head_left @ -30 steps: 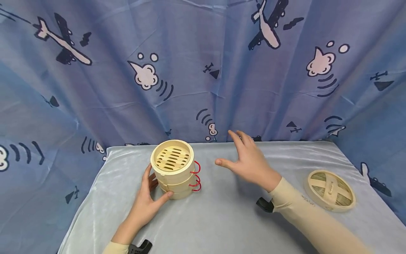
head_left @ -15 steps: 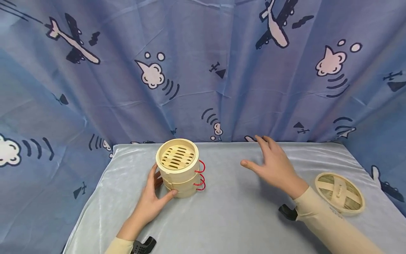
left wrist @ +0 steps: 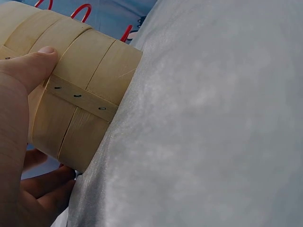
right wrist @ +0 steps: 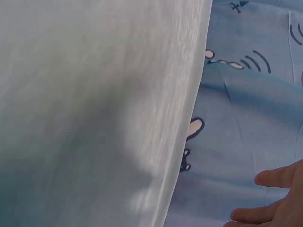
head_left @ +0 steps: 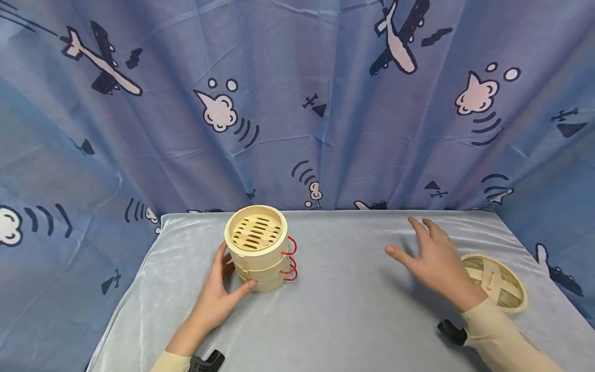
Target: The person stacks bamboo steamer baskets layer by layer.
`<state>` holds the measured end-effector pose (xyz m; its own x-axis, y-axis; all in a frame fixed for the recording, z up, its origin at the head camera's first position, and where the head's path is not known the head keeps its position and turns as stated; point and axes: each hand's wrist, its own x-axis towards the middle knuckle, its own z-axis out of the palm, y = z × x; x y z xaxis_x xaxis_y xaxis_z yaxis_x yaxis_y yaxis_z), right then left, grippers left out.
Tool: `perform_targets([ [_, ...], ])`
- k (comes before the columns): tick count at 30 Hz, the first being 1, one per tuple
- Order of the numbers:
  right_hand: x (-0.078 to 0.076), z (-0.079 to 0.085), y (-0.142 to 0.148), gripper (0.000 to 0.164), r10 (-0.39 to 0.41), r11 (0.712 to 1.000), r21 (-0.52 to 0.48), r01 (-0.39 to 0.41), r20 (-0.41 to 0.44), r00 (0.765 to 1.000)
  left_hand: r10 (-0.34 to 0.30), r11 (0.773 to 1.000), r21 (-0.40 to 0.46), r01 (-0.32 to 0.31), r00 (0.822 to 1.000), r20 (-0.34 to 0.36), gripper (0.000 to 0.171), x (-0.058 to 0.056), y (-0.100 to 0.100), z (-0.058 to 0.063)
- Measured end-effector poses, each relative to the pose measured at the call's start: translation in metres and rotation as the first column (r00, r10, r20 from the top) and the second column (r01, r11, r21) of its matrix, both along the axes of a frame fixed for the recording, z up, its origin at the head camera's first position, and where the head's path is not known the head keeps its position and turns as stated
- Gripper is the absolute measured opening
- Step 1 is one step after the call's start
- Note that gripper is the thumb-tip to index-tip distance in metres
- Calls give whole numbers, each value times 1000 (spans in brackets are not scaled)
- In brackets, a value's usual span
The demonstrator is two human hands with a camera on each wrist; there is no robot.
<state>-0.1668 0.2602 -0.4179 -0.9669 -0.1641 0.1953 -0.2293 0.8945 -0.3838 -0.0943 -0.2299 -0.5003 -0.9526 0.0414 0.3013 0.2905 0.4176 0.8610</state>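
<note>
A round bamboo steamer (head_left: 262, 261) of stacked tiers stands upright on the cloth at left, its slatted top tier uncovered, with red loops along its right side. My left hand (head_left: 217, 292) holds its left side, thumb on the front wall and fingers round the back. In the left wrist view the thumb lies against the steamer wall (left wrist: 71, 99) and the other fingers reach below it. My right hand (head_left: 439, 266) hovers with fingers spread and nothing in it, partly in front of the bamboo lid (head_left: 499, 281) at right.
Pale velvety cloth (head_left: 344, 310) covers the table. A blue curtain (head_left: 279, 103) printed with planes and clouds rises along the back and both sides. Black wrist devices show on both wrists, including the right wrist device (head_left: 452, 332).
My right hand has moved right, away from the steamer, and now overlaps the lid in the head view. The left hand stays on the steamer. The head view shifts slightly.
</note>
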Motion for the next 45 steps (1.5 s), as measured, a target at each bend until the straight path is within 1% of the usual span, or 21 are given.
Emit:
perform_targets([
  [5,2,-4,11,103,-14,1000,-2,13,-44,999,3,1000,-1,-3,1000,-1,117,2,0,-1],
  [11,5,-7,25,100,-16,1000,8,17,-70,997,9,1000,-2,-9,1000,-14,118,2,-1,-2],
  [15,9,-10,37,99,-41,999,28,43,-85,996,0,1000,0,0,1000,-17,117,2,0,-2],
  [20,14,-14,55,102,-96,992,75,99,-42,994,-6,1000,2,6,1000,-12,117,2,0,-2],
  [26,21,-20,75,105,-148,983,104,149,-24,989,-5,1000,0,5,1000,-3,117,2,1,-1],
  [33,33,-31,101,102,-195,975,111,191,25,981,-5,1000,-5,5,1000,-11,118,3,2,0],
  [39,43,-35,119,98,-241,963,137,232,49,969,-4,1000,-12,4,1000,-15,118,3,2,1],
  [45,47,-40,129,101,-267,953,163,254,64,961,8,1000,-24,-8,1000,-5,119,2,1,3],
])
